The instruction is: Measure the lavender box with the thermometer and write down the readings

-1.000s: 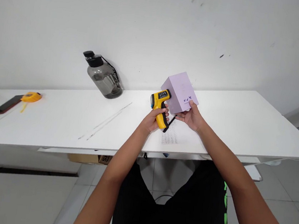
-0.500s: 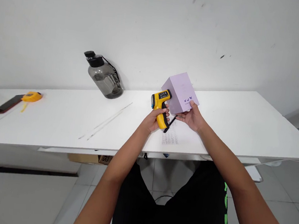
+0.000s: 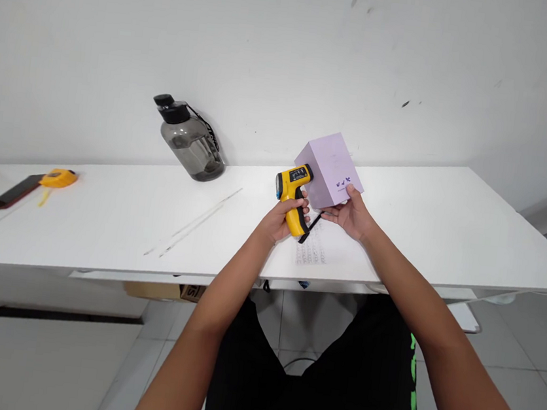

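Yellow and black, the thermometer (image 3: 295, 197) sits in the left hand (image 3: 281, 220), whose fingers are wrapped around its grip. Its black end comes up against the lilac box (image 3: 333, 166), just beyond those fingers to the right; whether the two touch, I cannot tell. The right hand (image 3: 352, 215) holds the box by its near lower corner, thumb on the printed face and the other fingers underneath, partly hidden by it. Between the two sets of fingers slants a black strip (image 3: 313, 225), crossing above the paper (image 3: 344, 252) and its rows of writing. The box hides the table (image 3: 448, 231) straight behind the right fingers. Left of the left fingers and farther back, well apart, the bottle (image 3: 189, 143) stands near the wall (image 3: 280, 61). Much farther left of them lie the tape measure (image 3: 60, 177) and, touching or overlapping it, a dark slab (image 3: 12, 193).
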`<action>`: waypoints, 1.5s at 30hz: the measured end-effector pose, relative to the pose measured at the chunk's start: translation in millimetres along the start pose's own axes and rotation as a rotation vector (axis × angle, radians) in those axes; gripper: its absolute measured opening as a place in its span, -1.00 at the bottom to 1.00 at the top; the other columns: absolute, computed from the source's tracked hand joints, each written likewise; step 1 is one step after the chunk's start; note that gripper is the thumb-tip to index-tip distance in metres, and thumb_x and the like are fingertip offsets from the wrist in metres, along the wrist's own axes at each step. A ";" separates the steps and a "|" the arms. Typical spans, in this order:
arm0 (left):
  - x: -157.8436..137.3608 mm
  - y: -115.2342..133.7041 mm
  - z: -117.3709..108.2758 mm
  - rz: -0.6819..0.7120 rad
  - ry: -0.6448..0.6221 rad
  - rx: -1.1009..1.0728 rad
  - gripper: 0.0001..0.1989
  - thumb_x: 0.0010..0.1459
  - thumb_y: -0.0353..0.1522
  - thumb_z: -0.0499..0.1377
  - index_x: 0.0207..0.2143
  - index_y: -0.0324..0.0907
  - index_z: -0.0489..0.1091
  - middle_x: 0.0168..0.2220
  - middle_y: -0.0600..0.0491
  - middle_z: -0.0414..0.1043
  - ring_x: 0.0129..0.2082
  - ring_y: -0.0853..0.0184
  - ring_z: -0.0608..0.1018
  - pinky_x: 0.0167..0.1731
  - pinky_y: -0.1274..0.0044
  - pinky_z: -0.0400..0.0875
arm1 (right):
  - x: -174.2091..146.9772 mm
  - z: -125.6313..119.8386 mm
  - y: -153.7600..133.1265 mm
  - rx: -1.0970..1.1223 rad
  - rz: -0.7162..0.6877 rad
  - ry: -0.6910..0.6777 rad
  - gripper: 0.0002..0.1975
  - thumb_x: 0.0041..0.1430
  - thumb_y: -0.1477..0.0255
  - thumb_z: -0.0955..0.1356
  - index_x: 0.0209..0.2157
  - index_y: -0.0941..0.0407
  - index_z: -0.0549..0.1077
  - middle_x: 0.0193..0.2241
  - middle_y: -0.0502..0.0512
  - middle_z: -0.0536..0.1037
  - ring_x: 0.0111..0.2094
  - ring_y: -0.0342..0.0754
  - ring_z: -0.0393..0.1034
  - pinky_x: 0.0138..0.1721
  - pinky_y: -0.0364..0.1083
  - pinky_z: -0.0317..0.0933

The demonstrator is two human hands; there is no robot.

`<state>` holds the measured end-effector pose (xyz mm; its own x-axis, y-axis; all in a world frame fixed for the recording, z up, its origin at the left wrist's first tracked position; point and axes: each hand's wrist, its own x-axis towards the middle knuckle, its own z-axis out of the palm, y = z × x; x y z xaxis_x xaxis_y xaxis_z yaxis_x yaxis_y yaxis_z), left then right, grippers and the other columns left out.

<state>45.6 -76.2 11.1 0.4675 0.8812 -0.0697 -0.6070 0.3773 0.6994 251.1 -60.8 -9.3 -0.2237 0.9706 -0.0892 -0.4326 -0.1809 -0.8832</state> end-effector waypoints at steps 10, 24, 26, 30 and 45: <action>1.2 -1.6 -0.6 0.010 0.009 0.012 -0.65 -0.04 -0.44 0.37 -0.18 -0.19 0.39 -0.43 0.18 0.38 -0.45 0.46 0.48 -0.36 0.53 0.43 | -2.6 3.0 -2.9 0.006 0.005 -0.001 -0.37 0.10 -0.12 0.35 0.07 -0.02 0.36 -0.10 0.17 0.59 -0.09 0.13 0.53 0.04 0.18 0.41; 0.0 -1.4 -0.3 0.017 0.047 0.012 -0.60 -0.06 -0.46 0.37 -0.11 -0.21 0.42 -0.41 0.15 0.39 -0.45 0.44 0.47 -0.38 0.52 0.44 | 1.9 1.8 0.4 0.040 0.037 0.040 -0.48 0.22 -0.05 0.29 0.06 -0.02 0.33 -0.18 0.15 0.61 -0.16 0.08 0.57 -0.06 0.10 0.44; -0.1 -1.4 -0.4 0.017 0.047 0.012 -0.60 -0.06 -0.47 0.37 -0.11 -0.21 0.42 -0.40 0.14 0.40 -0.44 0.44 0.47 -0.38 0.52 0.44 | 2.1 2.3 0.5 0.044 0.042 0.039 -0.51 0.25 -0.03 0.27 0.05 0.00 0.35 -0.19 0.15 0.61 -0.17 0.07 0.57 -0.07 0.09 0.44; 0.3 -1.3 -0.2 0.020 0.060 0.018 -0.59 -0.07 -0.47 0.38 -0.12 -0.22 0.43 -0.41 0.14 0.38 -0.44 0.44 0.47 -0.39 0.53 0.44 | 2.2 2.4 1.3 0.047 0.038 0.027 -0.52 0.27 0.00 0.26 0.05 0.01 0.36 -0.20 0.16 0.61 -0.17 0.08 0.57 -0.05 0.10 0.44; -0.1 -1.3 0.2 0.021 0.066 0.033 -0.57 -0.13 -0.45 0.41 -0.16 -0.20 0.40 -0.41 0.15 0.38 -0.44 0.45 0.46 -0.38 0.52 0.44 | 4.3 -0.6 3.8 0.044 0.044 0.026 -0.47 0.22 -0.03 0.29 0.10 -0.02 0.30 -0.15 0.15 0.60 -0.15 0.08 0.57 -0.03 0.11 0.42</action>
<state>46.5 -76.8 10.3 0.4109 0.9061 -0.1005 -0.5945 0.3499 0.7239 249.0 -57.2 -13.4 -0.2206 0.9653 -0.1396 -0.4614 -0.2294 -0.8570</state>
